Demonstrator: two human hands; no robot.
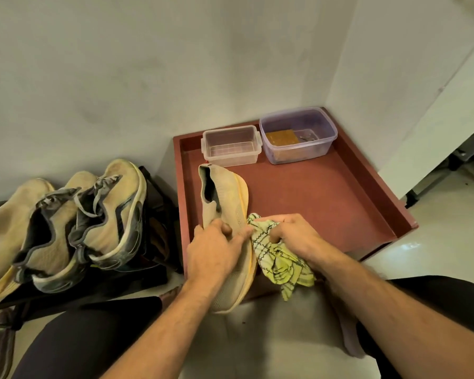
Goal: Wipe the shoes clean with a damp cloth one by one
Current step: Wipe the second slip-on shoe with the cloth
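Note:
A beige knit shoe [225,198] with an orange sole lies lengthwise over the left part of the red-brown tray [340,203], its heel end pointing away from me. My left hand [216,250] grips the shoe across its middle, fingers curled over the upper. My right hand [293,236] holds a bunched yellow-green checked cloth [279,258] pressed against the shoe's right side by the sole. The cloth's loose end hangs down over the tray's near edge.
Three worn beige shoes with grey laces [112,214] stand on a dark rack [153,242] at the left. A clear plastic box [231,146] and a purple-tinted tub [298,135] holding a brown block sit at the tray's back. Walls close the corner behind.

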